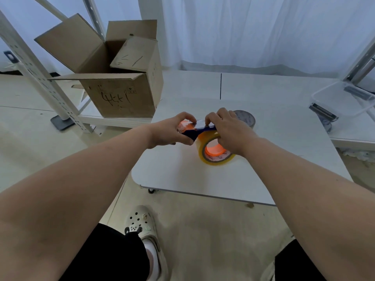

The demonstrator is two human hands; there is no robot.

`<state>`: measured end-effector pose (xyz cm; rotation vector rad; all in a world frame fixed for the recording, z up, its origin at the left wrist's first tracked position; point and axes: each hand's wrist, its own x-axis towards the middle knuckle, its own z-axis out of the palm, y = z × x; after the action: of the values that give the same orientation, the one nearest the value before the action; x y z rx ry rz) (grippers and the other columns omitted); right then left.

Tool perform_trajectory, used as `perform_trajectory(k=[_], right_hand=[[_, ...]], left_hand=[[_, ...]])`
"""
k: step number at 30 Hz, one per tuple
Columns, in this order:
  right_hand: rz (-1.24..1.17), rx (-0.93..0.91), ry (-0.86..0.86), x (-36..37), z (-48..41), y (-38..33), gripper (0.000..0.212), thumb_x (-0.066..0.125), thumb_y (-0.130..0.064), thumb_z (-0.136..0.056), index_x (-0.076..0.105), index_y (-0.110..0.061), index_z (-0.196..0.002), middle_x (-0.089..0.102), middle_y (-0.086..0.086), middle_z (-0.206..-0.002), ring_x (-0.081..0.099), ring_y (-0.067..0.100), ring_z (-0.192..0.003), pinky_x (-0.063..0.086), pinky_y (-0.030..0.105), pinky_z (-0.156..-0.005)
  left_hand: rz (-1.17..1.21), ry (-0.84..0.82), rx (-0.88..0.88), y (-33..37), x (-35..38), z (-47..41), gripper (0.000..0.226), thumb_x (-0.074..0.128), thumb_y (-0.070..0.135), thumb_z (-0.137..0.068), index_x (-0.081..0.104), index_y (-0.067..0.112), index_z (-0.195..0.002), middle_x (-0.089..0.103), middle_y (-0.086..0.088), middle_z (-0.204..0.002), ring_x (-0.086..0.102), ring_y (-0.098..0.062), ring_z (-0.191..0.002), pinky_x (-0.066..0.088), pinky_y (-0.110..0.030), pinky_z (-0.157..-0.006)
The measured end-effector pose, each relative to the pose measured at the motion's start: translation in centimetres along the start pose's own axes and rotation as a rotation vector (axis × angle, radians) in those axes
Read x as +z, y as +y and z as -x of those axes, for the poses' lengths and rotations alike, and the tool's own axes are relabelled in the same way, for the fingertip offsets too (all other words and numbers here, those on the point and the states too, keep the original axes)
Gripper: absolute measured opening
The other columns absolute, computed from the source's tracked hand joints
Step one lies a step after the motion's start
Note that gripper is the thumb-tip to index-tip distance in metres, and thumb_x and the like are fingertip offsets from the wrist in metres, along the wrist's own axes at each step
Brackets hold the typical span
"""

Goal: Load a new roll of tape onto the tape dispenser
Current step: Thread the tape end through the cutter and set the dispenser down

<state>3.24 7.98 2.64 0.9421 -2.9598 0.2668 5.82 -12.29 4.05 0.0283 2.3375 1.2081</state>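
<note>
Open cardboard box (113, 78) and clear plastic tub (334, 98) beside white table (274, 138)

The tape dispenser (197, 131), a dark blue frame with bright orange parts, is lying roughly level from 9 to 3 o'clock, low over the tabletop (263, 175). The left hand (172, 130) is gripping its 9 o'clock end, and the right hand (229, 130) is curling over the 3 o'clock end. The tape roll (213, 162), amber and translucent, is sitting tilted around the orange hub (215, 150) at the frame's 5 o'clock, its open face showing.
</note>
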Motion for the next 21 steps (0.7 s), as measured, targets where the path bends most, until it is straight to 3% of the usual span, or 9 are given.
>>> perform_trajectory(k=[3, 8, 11, 14, 18, 21], right_hand=[[-0.142, 0.014, 0.015, -0.5, -0.1, 0.8, 0.049, 0.053, 0.001, -0.081, 0.042, -0.024, -0.121, 0.044, 0.004, -0.115, 0.047, 0.023, -0.103, 0.049, 0.038, -0.081], [-0.327, 0.104, 0.123, -3.0, 0.1, 2.9, 0.042, 0.064, -0.01, -0.081, 0.047, -0.025, -0.116, 0.045, -0.004, -0.102, 0.051, 0.016, -0.081, 0.041, 0.023, -0.062], [-0.478, 0.208, 0.137, -4.1, 1.1, 4.4, 0.039, 0.069, -0.012, -0.078, 0.048, -0.025, -0.109, 0.05, -0.003, -0.093, 0.052, 0.01, -0.076, 0.039, 0.017, -0.059], [-0.692, 0.325, 0.17, -4.8, 1.9, 6.3, 0.037, 0.069, -0.01, -0.076, 0.049, -0.021, -0.105, 0.052, -0.006, -0.084, 0.053, 0.011, -0.071, 0.041, 0.019, -0.056], [-0.756, 0.579, 0.249, -5.4, 2.6, 9.8, 0.034, 0.067, -0.013, -0.077, 0.049, -0.015, -0.105, 0.055, 0.0, -0.081, 0.059, 0.019, -0.065, 0.052, 0.03, -0.049], [-0.572, 0.758, 0.177, -5.0, 3.0, 13.0, 0.035, 0.065, -0.014, -0.075, 0.051, -0.01, -0.107, 0.059, 0.009, -0.095, 0.064, 0.03, -0.076, 0.059, 0.047, -0.065]], left_hand=[[0.046, 0.033, 0.058, 0.6, -0.2, 0.1, 0.055, 0.068, 0.021, -0.083, 0.04, 0.045, -0.123, 0.051, 0.003, -0.115, 0.054, -0.02, -0.101, 0.045, -0.027, -0.077], [0.231, 0.222, 0.171, 3.4, -0.7, -0.3, 0.07, 0.069, 0.028, -0.081, 0.028, 0.048, -0.134, 0.061, -0.005, -0.109, 0.059, -0.021, -0.098, 0.044, -0.028, -0.075], [0.287, 0.325, 0.218, 5.9, 0.7, -1.8, 0.077, 0.069, 0.034, -0.082, 0.019, 0.037, -0.14, 0.063, -0.002, -0.103, 0.061, -0.016, -0.094, 0.045, -0.026, -0.074], [0.356, 0.416, 0.263, 8.3, 2.8, -3.9, 0.07, 0.064, 0.035, -0.085, 0.023, 0.026, -0.141, 0.06, -0.007, -0.113, 0.06, -0.016, -0.097, 0.046, -0.027, -0.076], [0.09, 0.499, 0.309, 10.0, 4.7, -6.9, 0.047, 0.055, 0.037, -0.09, 0.044, 0.019, -0.132, 0.052, -0.007, -0.123, 0.055, -0.023, -0.108, 0.044, -0.032, -0.092], [-0.233, 0.433, 0.276, 8.8, 5.7, -9.0, 0.032, 0.053, 0.033, -0.092, 0.06, 0.017, -0.119, 0.049, -0.01, -0.126, 0.054, -0.026, -0.11, 0.041, -0.034, -0.098]])
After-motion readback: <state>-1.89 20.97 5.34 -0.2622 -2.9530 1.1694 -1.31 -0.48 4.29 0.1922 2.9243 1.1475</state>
